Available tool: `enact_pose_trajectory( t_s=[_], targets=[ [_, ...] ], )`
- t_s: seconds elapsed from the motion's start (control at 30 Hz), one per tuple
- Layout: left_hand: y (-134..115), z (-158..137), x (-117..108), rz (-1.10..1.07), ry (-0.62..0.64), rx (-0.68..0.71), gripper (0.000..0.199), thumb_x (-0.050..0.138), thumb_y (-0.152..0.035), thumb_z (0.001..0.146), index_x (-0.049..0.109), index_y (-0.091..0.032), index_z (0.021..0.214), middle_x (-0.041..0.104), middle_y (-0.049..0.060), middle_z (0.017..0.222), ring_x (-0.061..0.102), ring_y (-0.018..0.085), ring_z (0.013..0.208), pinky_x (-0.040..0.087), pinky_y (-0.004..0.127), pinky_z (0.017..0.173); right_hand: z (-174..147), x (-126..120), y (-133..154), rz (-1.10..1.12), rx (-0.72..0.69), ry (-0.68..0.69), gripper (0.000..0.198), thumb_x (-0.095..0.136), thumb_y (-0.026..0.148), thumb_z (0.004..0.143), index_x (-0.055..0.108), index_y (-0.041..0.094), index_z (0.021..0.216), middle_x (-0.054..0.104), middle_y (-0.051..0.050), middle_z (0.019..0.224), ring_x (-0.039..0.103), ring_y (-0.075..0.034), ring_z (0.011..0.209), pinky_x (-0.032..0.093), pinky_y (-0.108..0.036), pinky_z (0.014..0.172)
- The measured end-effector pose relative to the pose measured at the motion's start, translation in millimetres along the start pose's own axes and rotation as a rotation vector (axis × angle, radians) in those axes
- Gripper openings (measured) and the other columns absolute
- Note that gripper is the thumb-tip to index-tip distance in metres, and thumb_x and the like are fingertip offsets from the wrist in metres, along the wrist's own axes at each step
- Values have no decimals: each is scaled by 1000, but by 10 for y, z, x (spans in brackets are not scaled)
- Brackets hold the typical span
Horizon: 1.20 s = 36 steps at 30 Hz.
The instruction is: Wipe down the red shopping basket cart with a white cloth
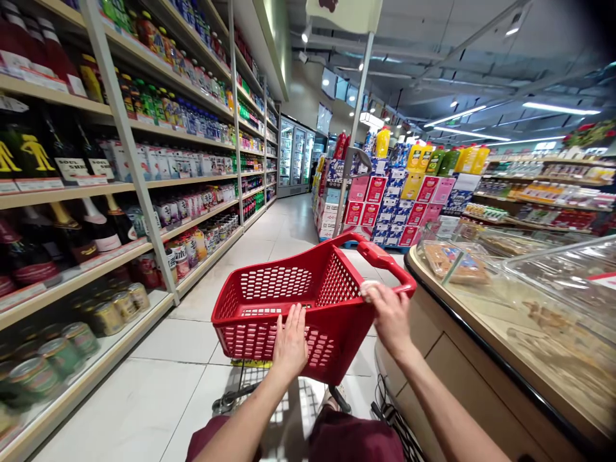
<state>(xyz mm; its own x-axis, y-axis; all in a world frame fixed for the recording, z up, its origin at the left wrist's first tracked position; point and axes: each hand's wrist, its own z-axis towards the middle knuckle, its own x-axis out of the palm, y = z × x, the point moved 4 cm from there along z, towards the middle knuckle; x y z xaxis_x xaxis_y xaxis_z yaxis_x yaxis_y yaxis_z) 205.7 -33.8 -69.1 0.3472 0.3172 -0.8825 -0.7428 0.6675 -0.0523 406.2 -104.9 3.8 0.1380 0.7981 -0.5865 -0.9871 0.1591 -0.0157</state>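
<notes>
Right hand [392, 321] grips a white cloth [369, 290] against the cart [351, 330]; left hand [291, 340] lies flat on its side. Wiping seems underway; what's left, I can't tell.

One red shopping cart [332, 314] with one handle [380, 255], and one white cloth [368, 290]. One bench [474, 385] on the right. Three grey shelf posts [128, 141]. Two bottles with yellow figures [34, 153] and two with lettered white labels [71, 168]. Three green cans [58, 358] and three gold cans [124, 307] across the front; those behind too dim to count. The stacked boxes [376, 190] run past counting.
</notes>
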Motion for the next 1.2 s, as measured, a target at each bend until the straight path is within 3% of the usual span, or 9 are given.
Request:
enact_pose_trajectory(
  t_s=[0.1,0.3,0.47,0.63,0.7,0.83,1.0,1.1,1.2],
  targets=[
    [48,-20,-10,-13,15,-4,67,39,-15,73,19,-10,137,24,9,143,14,21,133,18,46,107,32,-17,-73,-52,103,-42,35,36,9,79,57,20,104,57,-10,114,46,-23,109,22,-46,95],
    [158,-54,-20,-20,18,-33,67,40,-14,72,20,-9,136,24,9,144,14,20,133,18,42,108,-80,147,361,50,-157,60,44,35,2,74,57,21,106,55,-9,118,41,-22,116,20,-44,99],
    [321,-122,3,-4,13,-92,69,41,-13,70,20,-8,136,23,11,144,12,21,134,19,41,108,-30,138,147,23,55,-27,41,36,6,75,56,18,109,56,-12,115,44,-24,112,25,-47,96],
    [364,-156,2,8,24,-71,70,41,-13,70,19,-9,136,23,10,144,11,20,134,19,40,108,-127,302,682,167,-154,15,46,32,0,74,57,19,108,54,-11,118,39,-23,118,25,-45,98],
    [412,-176,-13,8,22,-92,69,40,-13,70,20,-9,136,23,10,144,12,20,134,19,40,108,-132,288,693,222,-181,35,45,32,1,75,57,19,107,54,-10,119,40,-22,118,28,-43,97],
    [511,-222,-13,8,26,-155,66,40,-13,71,24,-8,135,23,10,144,13,20,133,16,40,108,-33,143,434,289,-21,-37,37,35,6,78,58,19,104,55,-10,116,46,-21,111,36,-41,92],
    [531,-250,19,-13,24,-172,67,40,-12,70,23,-8,135,23,9,144,12,20,134,18,39,108,25,158,708,578,27,-2,39,35,8,77,55,21,107,57,-6,112,53,-15,101,43,-29,86],
    [527,-261,26,-23,25,-158,68,40,-12,69,22,-9,135,23,8,144,14,20,133,18,39,108,46,209,750,496,71,18,36,37,8,76,58,20,103,58,-7,109,54,-16,97,43,-30,85],
    [529,-273,29,-21,9,-160,69,40,-12,69,23,-9,135,24,9,144,15,20,133,19,40,108,47,253,655,244,-28,108,32,40,12,79,59,23,103,60,-6,109,54,-19,98,36,-38,91]
  ],
)
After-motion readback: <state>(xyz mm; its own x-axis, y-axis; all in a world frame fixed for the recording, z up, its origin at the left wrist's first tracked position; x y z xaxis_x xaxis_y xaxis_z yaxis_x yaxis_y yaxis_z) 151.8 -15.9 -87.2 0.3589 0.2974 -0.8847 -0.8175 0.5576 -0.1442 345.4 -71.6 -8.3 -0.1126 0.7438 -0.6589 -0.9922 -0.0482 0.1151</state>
